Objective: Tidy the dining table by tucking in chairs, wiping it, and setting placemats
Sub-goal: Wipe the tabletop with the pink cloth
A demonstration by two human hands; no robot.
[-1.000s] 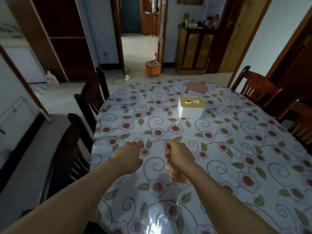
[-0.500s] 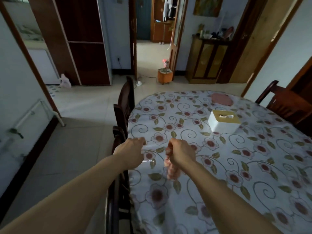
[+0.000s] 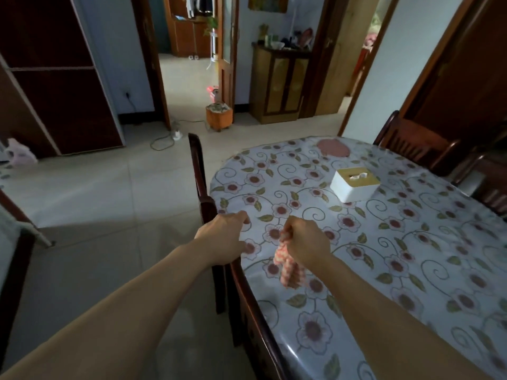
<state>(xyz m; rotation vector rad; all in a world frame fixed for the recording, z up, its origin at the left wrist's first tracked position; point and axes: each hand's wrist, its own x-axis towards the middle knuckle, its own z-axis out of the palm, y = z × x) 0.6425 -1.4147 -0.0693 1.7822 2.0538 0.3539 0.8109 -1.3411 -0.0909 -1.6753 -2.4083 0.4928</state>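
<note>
A person's right hand (image 3: pixel 307 239) grips a checked cloth (image 3: pixel 289 270) above the flowered tabletop (image 3: pixel 411 256). The left hand (image 3: pixel 222 237), fingers curled, hovers over a chair (image 3: pixel 205 204).

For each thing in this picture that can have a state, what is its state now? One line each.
Left hand: fingers curled, at the table edge by the near chair; a grip is unclear.
Right hand: grips the checked cloth, which hangs bunched.
Near chair: tucked against the table.
Tissue box: tissue sticking out.
Pink mat: flat at the far end.
Far door: open.
</note>
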